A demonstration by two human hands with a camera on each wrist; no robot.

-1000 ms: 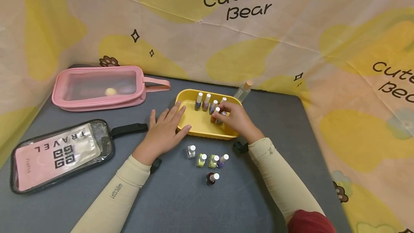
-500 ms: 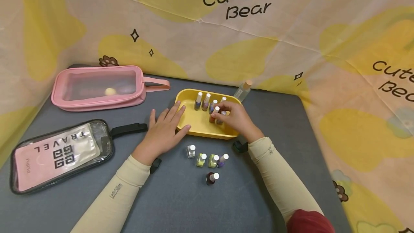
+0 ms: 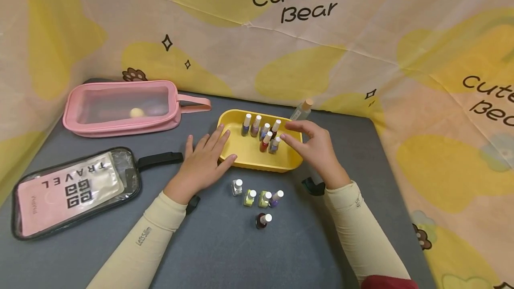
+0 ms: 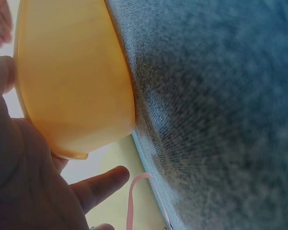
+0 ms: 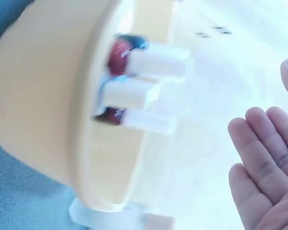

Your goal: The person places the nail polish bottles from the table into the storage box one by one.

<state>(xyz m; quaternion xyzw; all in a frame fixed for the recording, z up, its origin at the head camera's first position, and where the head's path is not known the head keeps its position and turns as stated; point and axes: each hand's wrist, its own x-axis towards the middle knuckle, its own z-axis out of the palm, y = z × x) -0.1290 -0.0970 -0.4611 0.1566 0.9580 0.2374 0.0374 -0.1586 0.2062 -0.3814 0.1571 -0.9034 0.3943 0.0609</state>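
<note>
A yellow tray (image 3: 241,151) holds several white-capped nail polish bottles standing upright in its middle and right part, among them a red nail polish bottle (image 3: 264,142). My left hand (image 3: 202,164) rests on the tray's left rim with fingers spread; in the left wrist view its thumb and fingers lie along the yellow wall (image 4: 77,72). Over the tray's right end hovers my right hand (image 3: 317,148), thumb and index finger apart and nothing between them. In the right wrist view the right hand (image 5: 269,167) shows beside the bottle caps.
In front of the tray stand several more bottles: a clear one (image 3: 237,187), yellow-green ones (image 3: 249,198), a purple one (image 3: 275,199) and a dark one (image 3: 263,221). A peach-capped bottle (image 3: 302,109) stands behind. Left are a pink pouch (image 3: 120,108) and a clear travel pouch (image 3: 76,193).
My right hand lets go of the red nail polish bottle, which now stands in the tray, and moves back to the right with its fingers parting. The left hand stays put.
</note>
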